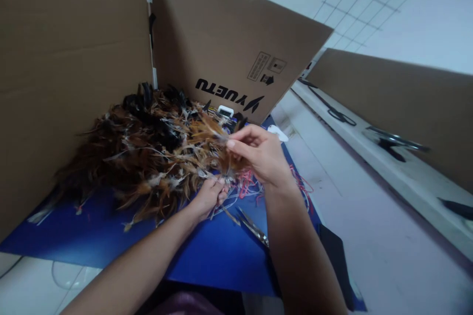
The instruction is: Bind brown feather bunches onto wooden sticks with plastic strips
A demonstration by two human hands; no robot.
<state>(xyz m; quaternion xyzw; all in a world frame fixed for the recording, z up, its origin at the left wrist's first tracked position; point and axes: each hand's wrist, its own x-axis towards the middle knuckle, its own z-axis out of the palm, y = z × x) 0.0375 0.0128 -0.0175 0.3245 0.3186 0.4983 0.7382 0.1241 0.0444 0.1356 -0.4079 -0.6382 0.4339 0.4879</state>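
Observation:
A large heap of brown and black feathers (148,142) covers the left and back of the blue table (221,261). Between thumb and fingers of my right hand (262,152) is a small bunch of orange-brown feathers, raised above the heap's right side. My left hand (211,196) rests low at the heap's front edge, fingers closed around the base of another feather bunch. Pink and white strings (247,186) lie tangled behind and between my hands. Below them, a pair of metal scissors (253,229) lies on the table, partly hidden by my right forearm.
Cardboard panels stand at the left (74,59) and back (229,34), the back one printed with upside-down lettering. A small white device (225,111) sits by the back panel. On a white ledge to the right lie black-handled scissors (342,117) and a metal tool (399,140).

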